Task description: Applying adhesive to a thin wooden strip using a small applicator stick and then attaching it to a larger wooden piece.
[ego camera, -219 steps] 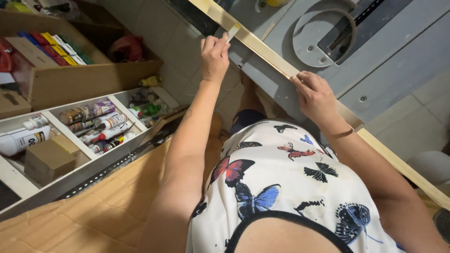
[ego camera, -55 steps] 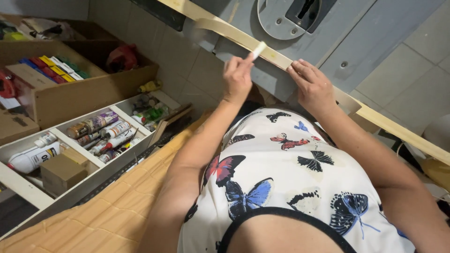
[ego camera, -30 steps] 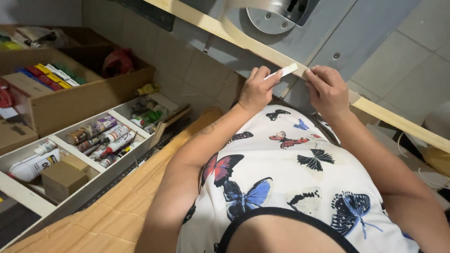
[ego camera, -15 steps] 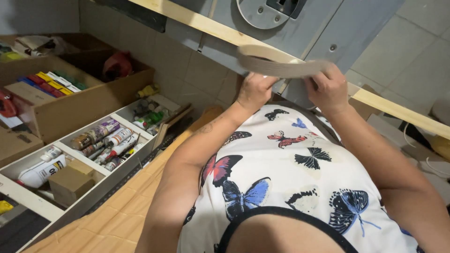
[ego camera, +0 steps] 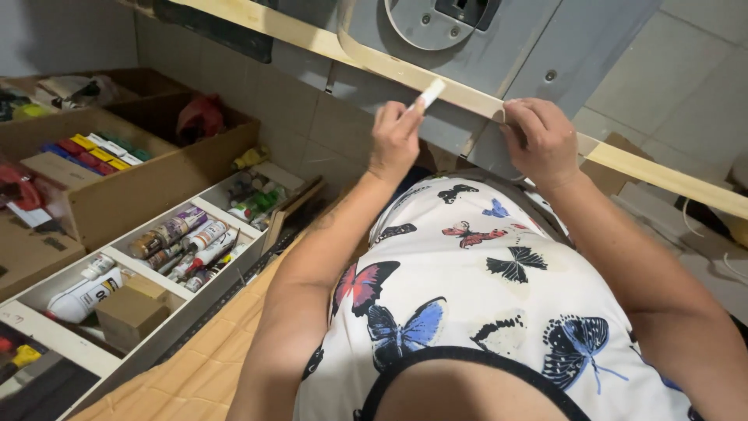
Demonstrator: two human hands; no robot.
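Left hand (ego camera: pixel 396 140) pinches one small white stick (ego camera: pixel 429 93); right hand (ego camera: pixel 539 142) grips one long pale wooden strip (ego camera: pixel 467 87).

Two hands, one strip, one stick. Half a second ago both hands held a bent strip in the air; now the strip lies straight along the grey metal panel (ego camera: pixel 499 39), right hand's fingers curled over its edge, white stick touching it.

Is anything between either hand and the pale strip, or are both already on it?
Nothing visible stands between. The left hand pinches the free end of the pale strip, and the right hand presses it against the long wooden slat.
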